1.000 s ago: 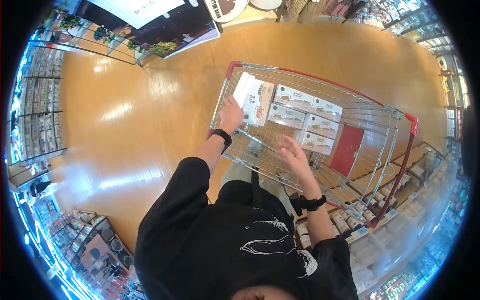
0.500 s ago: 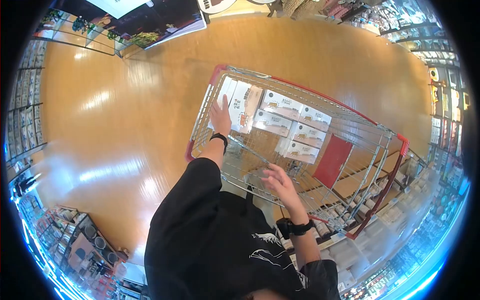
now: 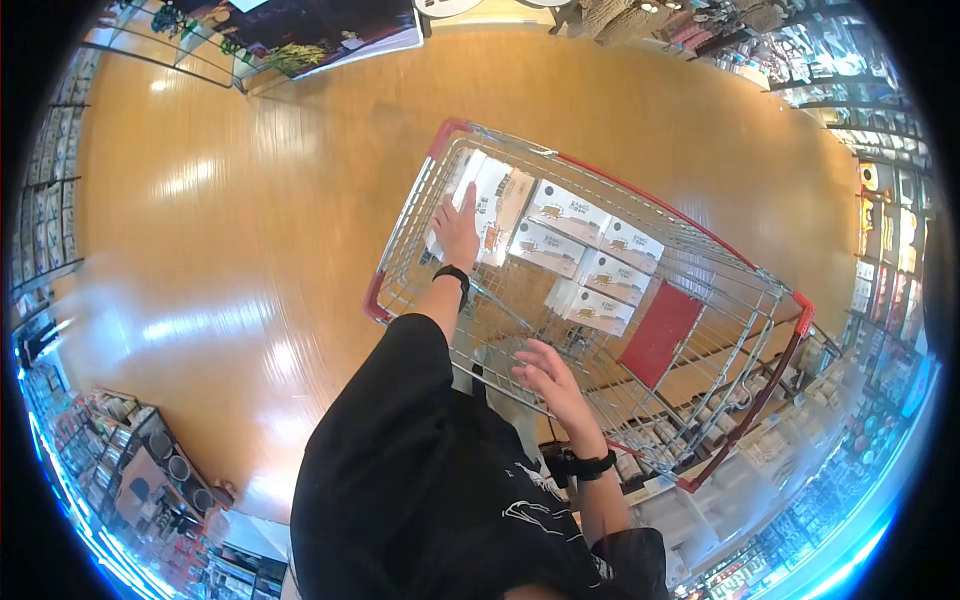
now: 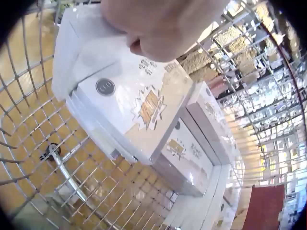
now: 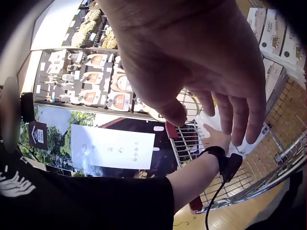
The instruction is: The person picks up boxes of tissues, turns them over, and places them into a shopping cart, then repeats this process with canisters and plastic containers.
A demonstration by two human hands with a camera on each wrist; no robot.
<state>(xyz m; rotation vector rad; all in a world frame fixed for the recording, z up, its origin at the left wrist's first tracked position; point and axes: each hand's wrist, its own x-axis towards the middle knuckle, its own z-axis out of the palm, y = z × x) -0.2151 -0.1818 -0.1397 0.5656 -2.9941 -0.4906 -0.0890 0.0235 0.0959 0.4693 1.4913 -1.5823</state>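
Observation:
In the head view, my left hand (image 3: 457,232) rests with extended fingers on white boxes at the cart's left end. Under it lies a large white printed box (image 3: 497,205), with a plain white side strip to its left. The left wrist view shows that printed box (image 4: 139,103) on top of others in the wire basket, the hand covering its upper part. My right hand (image 3: 552,385) hovers over the near rim of the shopping cart (image 3: 385,275), fingers loosely bent and holding nothing. Several smaller white printed boxes (image 3: 566,210) sit right of the large one.
A red panel (image 3: 661,335) stands inside the cart near its red handle (image 3: 745,425). Stocked shelves (image 3: 870,230) line the right, and a low rack of goods (image 3: 150,465) stands at lower left. A large display screen (image 3: 330,40) is at the far left.
My left hand has moved from the outer side of the end box onto the boxes' top, fingers spread. My right hand stays near the cart's rim, still holding nothing.

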